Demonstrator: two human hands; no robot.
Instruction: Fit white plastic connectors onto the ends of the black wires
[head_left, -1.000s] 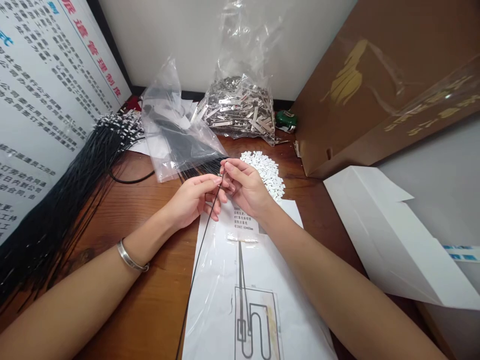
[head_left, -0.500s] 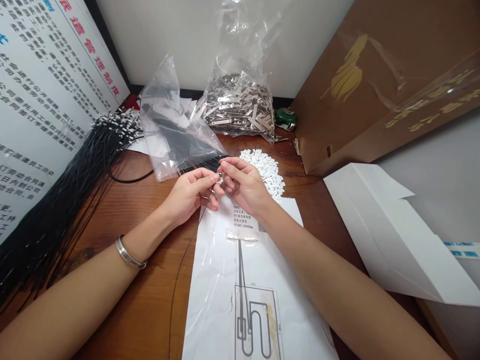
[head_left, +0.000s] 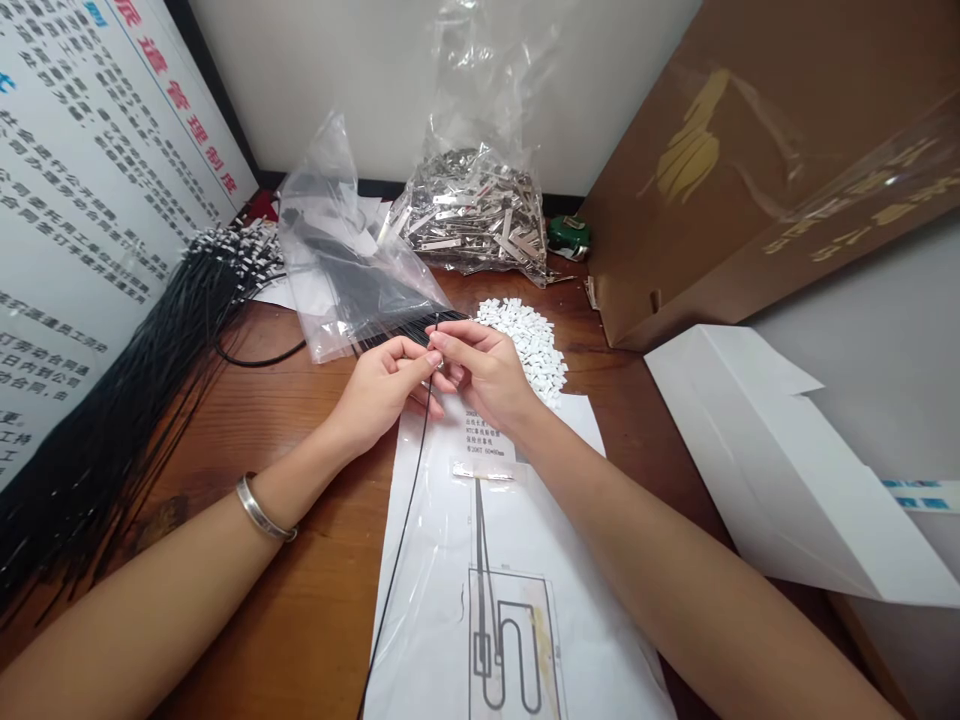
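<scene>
My left hand [head_left: 386, 388] and my right hand [head_left: 487, 370] meet above the top of a printed drawing sheet [head_left: 420, 600]. Both pinch a thin black wire [head_left: 409, 520] near its upper end, thumbs almost touching. The wire's tip pokes up just past the fingers, and its length hangs down over the sheet's left side. Whether something small sits between the fingertips is hidden. Just behind the right hand spreads a pile of small white pieces [head_left: 529, 345]. More black wires [head_left: 405, 325] stick out of a clear plastic bag [head_left: 330, 300] behind the left hand.
A large bundle of black wires with white ends [head_left: 112, 420] lies at left. At the back stand a clear bag of flat metal pieces [head_left: 480, 215] and a green tape measure [head_left: 568, 238]. A brown box [head_left: 697, 220] and a folded white carton [head_left: 780, 470] stand at right.
The wire swung left half a second ago and now hangs nearer the sheet again. Its upper end has shifted slightly within my fingers, while both hands stay close together in nearly the same place.
</scene>
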